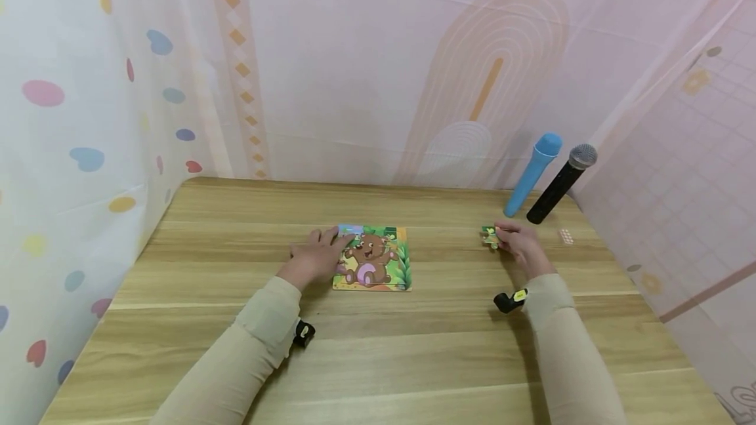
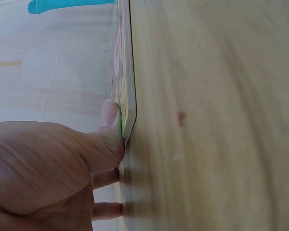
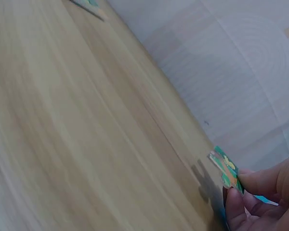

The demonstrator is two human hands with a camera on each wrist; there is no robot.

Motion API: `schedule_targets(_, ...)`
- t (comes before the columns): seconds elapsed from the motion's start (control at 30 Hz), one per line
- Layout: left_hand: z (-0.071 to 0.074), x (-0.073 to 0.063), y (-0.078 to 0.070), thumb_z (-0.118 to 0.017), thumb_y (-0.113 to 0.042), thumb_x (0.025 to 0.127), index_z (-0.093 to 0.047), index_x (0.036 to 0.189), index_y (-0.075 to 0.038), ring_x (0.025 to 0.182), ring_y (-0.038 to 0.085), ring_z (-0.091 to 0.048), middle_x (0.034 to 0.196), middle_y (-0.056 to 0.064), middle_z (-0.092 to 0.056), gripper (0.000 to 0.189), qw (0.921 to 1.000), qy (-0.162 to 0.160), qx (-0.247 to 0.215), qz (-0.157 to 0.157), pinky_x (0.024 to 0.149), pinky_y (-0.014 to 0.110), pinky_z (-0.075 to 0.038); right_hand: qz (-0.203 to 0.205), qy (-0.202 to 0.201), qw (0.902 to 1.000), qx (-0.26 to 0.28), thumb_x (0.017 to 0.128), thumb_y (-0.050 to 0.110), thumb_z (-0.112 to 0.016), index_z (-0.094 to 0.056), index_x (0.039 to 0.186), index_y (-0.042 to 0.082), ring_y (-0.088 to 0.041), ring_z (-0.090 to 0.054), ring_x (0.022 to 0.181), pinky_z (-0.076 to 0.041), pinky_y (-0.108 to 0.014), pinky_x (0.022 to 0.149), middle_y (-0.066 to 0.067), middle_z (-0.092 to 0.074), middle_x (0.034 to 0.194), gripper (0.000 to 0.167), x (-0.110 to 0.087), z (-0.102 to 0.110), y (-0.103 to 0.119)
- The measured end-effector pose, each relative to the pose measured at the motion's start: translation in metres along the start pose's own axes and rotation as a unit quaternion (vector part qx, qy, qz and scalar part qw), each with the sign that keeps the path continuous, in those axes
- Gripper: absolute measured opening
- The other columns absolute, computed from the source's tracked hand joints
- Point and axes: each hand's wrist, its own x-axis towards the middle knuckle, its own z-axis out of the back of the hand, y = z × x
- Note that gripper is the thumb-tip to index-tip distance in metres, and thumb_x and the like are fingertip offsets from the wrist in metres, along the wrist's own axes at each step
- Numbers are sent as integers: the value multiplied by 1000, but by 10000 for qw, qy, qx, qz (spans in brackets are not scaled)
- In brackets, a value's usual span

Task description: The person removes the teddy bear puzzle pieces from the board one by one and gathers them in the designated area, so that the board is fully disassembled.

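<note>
A jigsaw puzzle board [image 1: 371, 264] with a smiling brown bear lies flat on the wooden table. At its left side my left hand [image 1: 315, 256] rests with spread fingers, and in the left wrist view the thumb [image 2: 108, 130] touches the board's corner. Off to the right, my right hand [image 1: 520, 244] pinches a small green puzzle piece [image 1: 489, 237] between thumb and fingertips. The right wrist view shows that puzzle piece [image 3: 226, 168] held above the table, with its shadow beside it.
Behind the right hand, a blue microphone [image 1: 531, 176] and a black microphone [image 1: 561, 185] lean against the curtain [image 1: 354, 84] at the table's back. A small pink-dotted item [image 1: 566, 236] lies right of that hand. The wooden table [image 1: 413, 359] extends in front of the board.
</note>
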Motion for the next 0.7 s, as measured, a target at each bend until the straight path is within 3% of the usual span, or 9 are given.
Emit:
schedule_targets(0.27,-1,0,1,-57,-30,102,-22,163,-20,149,50,-15,168,19,-13,71,9999,-88,67,-78,96,82,-32,-110,-221,9991,-338,104,3,-53,-42,149,-9,1,-56,79,-51,-14,71,-1,-57,114,48,-3,19,-3)
schedule_targets(0.53,-1,-1,0,-57,-33,101,-23,163,-21,149,49,-17,168,18,-14,72,9998,-149,113,-73,93,80,-36,59,-697,9939,-849,101,0,-56,-51,139,-14,0,-56,70,-51,-16,65,0,-60,99,40,-3,24,-3)
schedule_targets(0.7,-1,-2,0,-57,-34,101,-22,164,-21,149,49,-16,168,18,-13,73,9999,-108,93,-77,94,81,-35,157,-869,9882,-1249,102,-1,-55,-54,136,-15,-2,-55,70,-50,-17,63,-12,-60,111,37,-3,24,-5)
